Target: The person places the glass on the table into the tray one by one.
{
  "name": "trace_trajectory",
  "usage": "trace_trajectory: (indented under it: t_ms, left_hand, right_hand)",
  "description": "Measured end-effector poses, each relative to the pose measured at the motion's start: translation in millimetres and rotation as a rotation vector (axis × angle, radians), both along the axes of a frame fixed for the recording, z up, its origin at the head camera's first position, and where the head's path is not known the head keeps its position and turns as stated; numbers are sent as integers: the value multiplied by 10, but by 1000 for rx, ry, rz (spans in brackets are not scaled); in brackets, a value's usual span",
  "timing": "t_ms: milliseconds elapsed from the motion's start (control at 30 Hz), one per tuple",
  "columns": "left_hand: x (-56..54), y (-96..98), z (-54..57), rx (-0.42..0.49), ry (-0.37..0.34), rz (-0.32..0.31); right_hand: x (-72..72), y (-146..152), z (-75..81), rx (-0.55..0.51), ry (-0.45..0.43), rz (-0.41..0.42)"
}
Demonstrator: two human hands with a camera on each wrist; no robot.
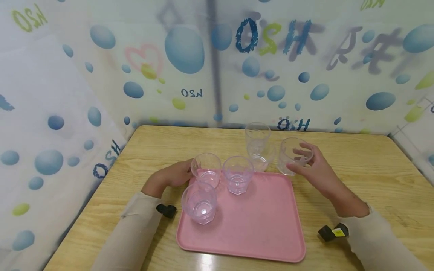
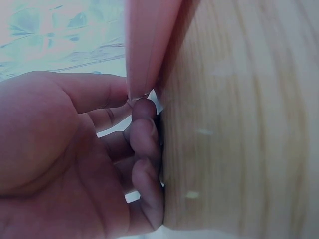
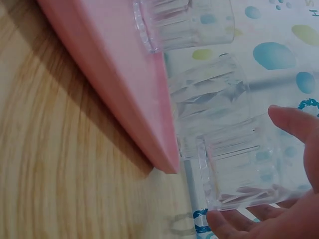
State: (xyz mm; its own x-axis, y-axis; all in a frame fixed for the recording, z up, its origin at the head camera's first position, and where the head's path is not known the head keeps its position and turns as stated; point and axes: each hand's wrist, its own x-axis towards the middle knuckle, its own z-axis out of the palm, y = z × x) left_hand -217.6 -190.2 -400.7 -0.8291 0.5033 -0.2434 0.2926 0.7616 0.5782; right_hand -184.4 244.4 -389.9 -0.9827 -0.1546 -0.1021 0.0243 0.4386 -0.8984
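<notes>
On the table, the pink tray (image 1: 251, 226) carries three clear glasses: a far-left glass (image 1: 205, 169), a glass to its right (image 1: 238, 177) and a nearer glass (image 1: 199, 205). At the tray's far left corner, my left hand (image 1: 179, 173) pinches the rim, thumb against one side and fingers bent beneath, as the left wrist view shows. Just past the far right corner, my right hand (image 1: 317, 171) holds another clear glass (image 3: 239, 169), its thumb on the near side and fingers round the far side. The far glass partly hides the left fingers.
Beyond the tray's far edge stand two more clear glasses, one farther back (image 1: 257, 130) and one nearer (image 1: 261, 158); they overlap in the head view. The wooden table (image 1: 369, 169) ends at a wall sheet (image 1: 217, 109) printed with blue drops.
</notes>
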Motion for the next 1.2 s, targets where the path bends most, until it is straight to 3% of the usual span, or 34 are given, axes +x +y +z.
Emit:
trace_trajectory:
  t_ms: [467, 933, 1200]
  left_hand:
    - [13, 2, 4, -3, -4, 4]
    - [14, 6, 19, 5, -13, 11]
    - [2, 5, 10, 9, -3, 4]
  right_hand:
    - [279, -39, 146, 64, 68, 59]
    - [511, -238, 244, -60, 136, 211]
    - [631, -417, 232, -145, 77, 274]
